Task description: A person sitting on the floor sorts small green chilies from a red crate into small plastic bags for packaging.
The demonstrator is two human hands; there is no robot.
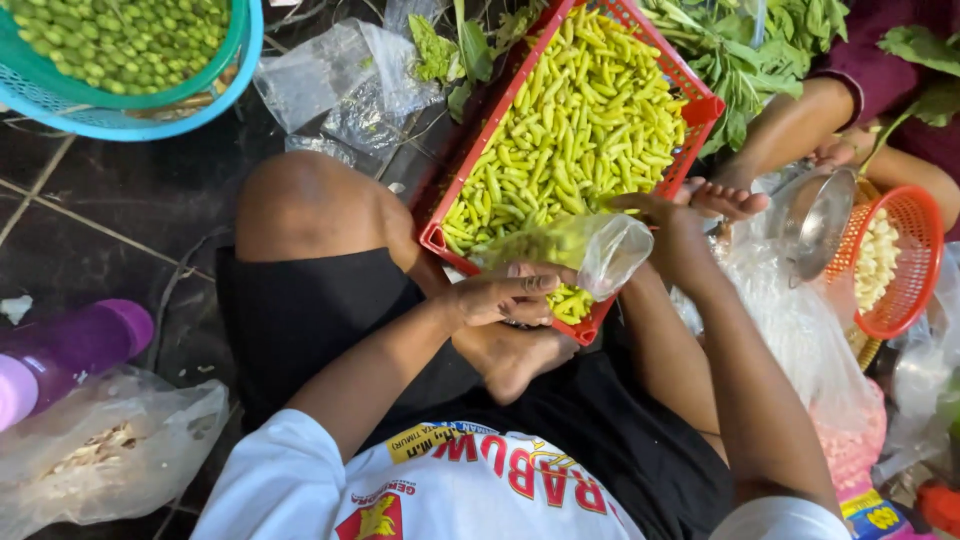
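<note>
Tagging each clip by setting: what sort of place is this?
Probably a market stall or produce-packing spot on the floor. A red crate of yellow-green chillies, leafy greens and a small orange basket of garlic lie around the seated person, whose hands hold a clear plastic bag.

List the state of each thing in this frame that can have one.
clear plastic bag: open, partly filled with chillies, held by both hands
left hand: gripping the bag
right hand: holding the bag's mouth
red tray: full of green-yellow chillies
teal basket: filled
orange basket: partly filled
</note>
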